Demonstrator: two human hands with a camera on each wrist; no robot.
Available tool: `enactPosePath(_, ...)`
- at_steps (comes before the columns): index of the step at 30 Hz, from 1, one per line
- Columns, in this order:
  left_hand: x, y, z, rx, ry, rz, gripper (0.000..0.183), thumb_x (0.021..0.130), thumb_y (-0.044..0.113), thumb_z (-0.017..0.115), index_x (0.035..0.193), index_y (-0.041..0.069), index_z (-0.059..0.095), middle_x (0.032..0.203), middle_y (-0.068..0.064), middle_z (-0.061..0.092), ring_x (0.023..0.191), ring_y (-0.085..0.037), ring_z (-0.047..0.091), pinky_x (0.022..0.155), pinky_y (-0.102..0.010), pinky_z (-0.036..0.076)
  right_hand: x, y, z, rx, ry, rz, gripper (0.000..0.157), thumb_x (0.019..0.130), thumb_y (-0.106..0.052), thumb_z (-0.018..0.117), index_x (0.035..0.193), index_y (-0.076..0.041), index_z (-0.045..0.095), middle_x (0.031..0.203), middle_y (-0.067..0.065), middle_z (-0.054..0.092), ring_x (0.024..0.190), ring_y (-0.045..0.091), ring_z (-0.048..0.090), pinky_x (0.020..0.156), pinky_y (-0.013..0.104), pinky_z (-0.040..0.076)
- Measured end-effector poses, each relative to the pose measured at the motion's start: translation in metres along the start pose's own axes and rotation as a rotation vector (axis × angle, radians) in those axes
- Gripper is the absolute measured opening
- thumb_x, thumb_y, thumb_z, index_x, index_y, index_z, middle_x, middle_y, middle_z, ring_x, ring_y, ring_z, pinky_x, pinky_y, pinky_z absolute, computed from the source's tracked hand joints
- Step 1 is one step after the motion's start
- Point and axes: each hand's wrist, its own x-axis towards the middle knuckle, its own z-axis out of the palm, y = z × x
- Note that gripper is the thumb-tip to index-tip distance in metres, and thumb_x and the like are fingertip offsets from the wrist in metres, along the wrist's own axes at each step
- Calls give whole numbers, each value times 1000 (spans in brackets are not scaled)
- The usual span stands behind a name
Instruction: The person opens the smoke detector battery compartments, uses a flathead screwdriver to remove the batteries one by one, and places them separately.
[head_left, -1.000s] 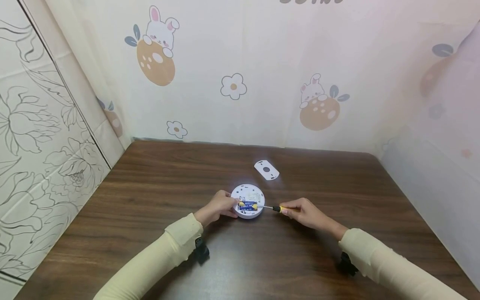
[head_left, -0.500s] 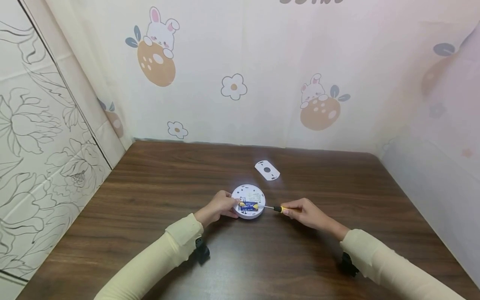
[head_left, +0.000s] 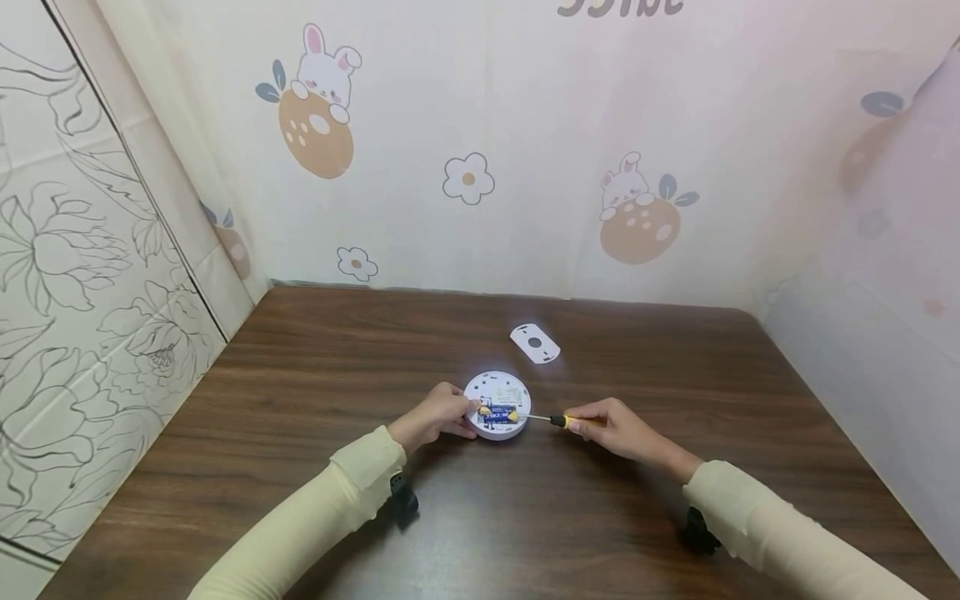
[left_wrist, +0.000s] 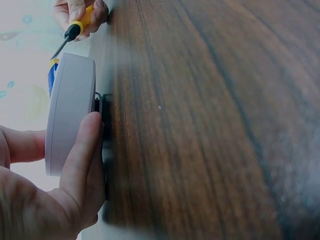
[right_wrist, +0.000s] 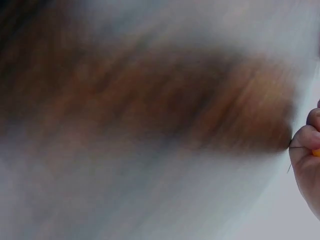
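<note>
- White plastic forms the round, shallow device (head_left: pixel 498 392), which sits near the middle of the dark wooden table (head_left: pixel 315 358), its slotted, perforated face turned up.
- Blue-and-yellow batteries (head_left: pixel 497 413) lie in a bay on the near part of that face; they look like two, side by side, with yellow ends pointing opposite ways.
- The left hand (head_left: pixel 442 411) grips the device by its left edge, the thumb over the upper face and the fingers against the side and underside.
- The screwdriver (head_left: pixel 558 420) has a yellow-and-black handle and a slim metal shaft, which runs in from the right with its tip at the right end of the batteries; whether it touches them I cannot tell.
- The right hand (head_left: pixel 617 426) grasps the screwdriver handle between thumb and fingers; the right wrist view catches only part of this hand, at its edge.
- Beyond the device, and apart from it, an oblong white plate (head_left: pixel 543 352) with a dark round centre lies on the table.
- Pale yellow sleeves (head_left: pixel 330 500) cover both forearms, and a black wrist camera (head_left: pixel 405 502) shows below the left cuff.
- A cream curtain (head_left: pixel 540 100) printed with rabbits and flowers hangs behind the table.
</note>
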Motion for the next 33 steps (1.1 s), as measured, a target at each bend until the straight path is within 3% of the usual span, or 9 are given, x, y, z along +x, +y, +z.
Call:
enactPosePath(14,-5,-1,0,-9,26,3,30,92,2,56,114,-17,47,84,-17,59,60,-19,60,62,-33,60,-2,-6,-2,-40,43,24,21,93,-14,63,106,1,70,79,9,63,67,13,55,56,24,50)
enactPosePath(24,-8,-2,-1,31,20,20,37,92,7,59,118,-16,47,82,-17,62,61,-20,62,62,-34,60,-6,-3,-6,-55,89,37,24,92,-12,64,109,5,68,80,11,63,67,13,55,55,24,50)
enactPosePath(33,-11,-2,-3,30,0,39,42,91,7,60,122,-17,44,81,-16,61,60,-21,61,61,-36,60,-8,-14,-8,-17,96,31,24,91,-11,66,109,5,68,80,13,62,68,14,55,56,24,51)
